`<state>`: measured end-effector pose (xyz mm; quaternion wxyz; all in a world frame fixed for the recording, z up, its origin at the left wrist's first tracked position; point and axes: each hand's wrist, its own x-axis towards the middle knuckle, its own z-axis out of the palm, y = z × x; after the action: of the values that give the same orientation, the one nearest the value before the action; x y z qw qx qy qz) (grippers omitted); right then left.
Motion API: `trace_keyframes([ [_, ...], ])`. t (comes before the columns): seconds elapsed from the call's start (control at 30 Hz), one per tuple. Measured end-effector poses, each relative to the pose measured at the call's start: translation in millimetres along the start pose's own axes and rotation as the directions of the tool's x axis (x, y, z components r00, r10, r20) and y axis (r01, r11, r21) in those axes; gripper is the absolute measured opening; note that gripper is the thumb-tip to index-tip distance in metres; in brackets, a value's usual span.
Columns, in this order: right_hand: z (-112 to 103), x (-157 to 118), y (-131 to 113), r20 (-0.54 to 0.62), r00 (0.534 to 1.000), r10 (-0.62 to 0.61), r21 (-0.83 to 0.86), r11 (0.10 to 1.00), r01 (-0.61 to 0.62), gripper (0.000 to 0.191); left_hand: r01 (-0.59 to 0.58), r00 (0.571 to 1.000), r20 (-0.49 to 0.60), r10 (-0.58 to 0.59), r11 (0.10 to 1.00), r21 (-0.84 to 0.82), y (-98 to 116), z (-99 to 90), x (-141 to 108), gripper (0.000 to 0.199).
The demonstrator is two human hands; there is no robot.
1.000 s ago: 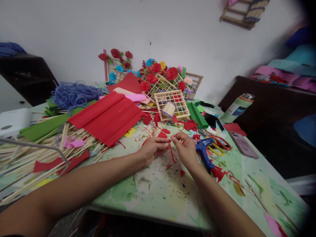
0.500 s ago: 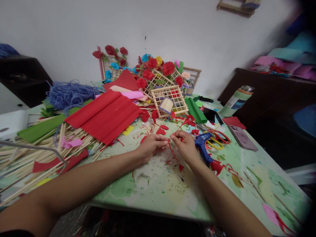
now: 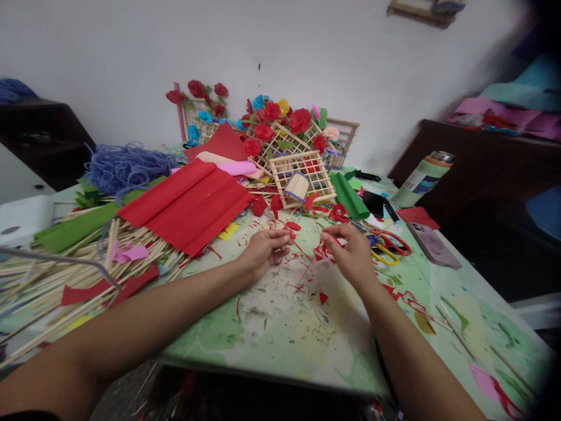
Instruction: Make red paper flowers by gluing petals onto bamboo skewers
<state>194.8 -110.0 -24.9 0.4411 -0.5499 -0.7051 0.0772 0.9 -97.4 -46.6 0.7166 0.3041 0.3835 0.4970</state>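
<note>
My left hand (image 3: 263, 252) has drifted left of where it was half a second ago, fingers loosely together near a red scrap (image 3: 293, 225) on the table (image 3: 280, 333). My right hand (image 3: 350, 252) has pulled away rightward, so the hands no longer meet. Its fingertips look pinched on a thin red strip (image 3: 318, 252), though that is too blurred to confirm. It now hides the glue gun; only the scissors (image 3: 390, 251) show beyond.

Both forearms reached forward; the left hand (image 3: 264, 252) lay loosely curled, the right hand (image 3: 350, 251) pinched thumb to fingertips.
</note>
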Motion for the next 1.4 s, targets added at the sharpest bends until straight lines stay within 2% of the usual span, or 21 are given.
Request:
trace_keyframes([
  [0.03,-10.5,2.2,2.8,-0.029,0.999,-0.018,-0.152,0.988,0.014,0.025,-0.034,0.998,-0.044,0.033,0.999,-0.03,3.7,-2.5,4.1,0.014],
  [0.1,-31.6,4.7,10.7,-0.01,1.0,0.024,-0.466,0.884,-0.026,0.032,-0.073,0.993,-0.093,0.067,0.996,-0.055,10.6,-7.9,11.9,0.012],
  [0.17,-49.1,3.8,21.7,0.049,0.978,0.201,-0.625,0.771,-0.126,0.042,-0.121,0.988,-0.108,0.112,0.99,-0.079,14.7,-12.5,18.0,0.011],
  [0.23,-60.2,0.1,34.2,0.107,0.92,0.376,-0.679,0.704,-0.209,0.05,-0.147,0.982,-0.134,0.133,0.984,-0.1,15.7,-15.6,21.8,0.011],
  [0.33,-64.3,-6.9,48.7,0.17,0.871,0.461,-0.707,0.673,-0.218,0.05,-0.151,0.979,-0.151,0.134,0.983,-0.107,13.8,-17.2,23.4,0.012],
  [0.5,-54.6,-11.6,44.5,0.183,0.869,0.459,-0.769,0.618,-0.164,0.034,-0.153,0.98,-0.148,0.136,0.982,-0.113,12.0,-16.2,22.3,0.012],
  [0.6,-53.5,-10.0,34.8,0.123,0.88,0.459,-0.774,0.599,-0.204,0.032,-0.154,0.978,-0.161,0.136,0.982,-0.105,12.6,-15.4,22.3,0.012],
  [0.77,-61.1,-9.0,30.0,0.029,0.883,0.469,-0.684,0.653,-0.324,0.036,-0.157,0.979,-0.143,0.148,0.986,-0.054,13.4,-12.8,18.9,0.011],
  [0.93,-51.7,-10.3,21.4,-0.135,0.921,0.364,-0.542,0.751,-0.376,0.049,-0.12,0.982,-0.152,0.11,0.991,-0.059,10.7,-11.0,16.3,0.01],
  [1.07,-33.5,-13.8,9.2,-0.27,0.94,0.208,-0.251,0.927,-0.277,0.049,-0.11,0.985,-0.139,0.1,0.992,-0.064,7.3,-10.9,15.4,0.01],
  [1.13,-24.6,-16.8,6.0,-0.304,0.939,0.159,-0.088,0.977,-0.194,0.048,-0.104,0.986,-0.133,0.095,0.993,-0.058,6.7,-9.4,13.6,0.01],
  [1.27,-9.2,-28.7,0.8,-0.235,0.962,0.139,0.204,0.975,-0.091,0.05,-0.097,0.988,-0.126,0.09,0.994,-0.049,7.6,-3.6,7.8,0.011],
  [1.4,1.1,-45.2,-9.4,-0.111,0.98,0.164,0.332,0.936,-0.119,0.045,-0.121,0.986,-0.12,0.116,0.992,-0.031,6.8,-1.1,4.4,0.01],
])
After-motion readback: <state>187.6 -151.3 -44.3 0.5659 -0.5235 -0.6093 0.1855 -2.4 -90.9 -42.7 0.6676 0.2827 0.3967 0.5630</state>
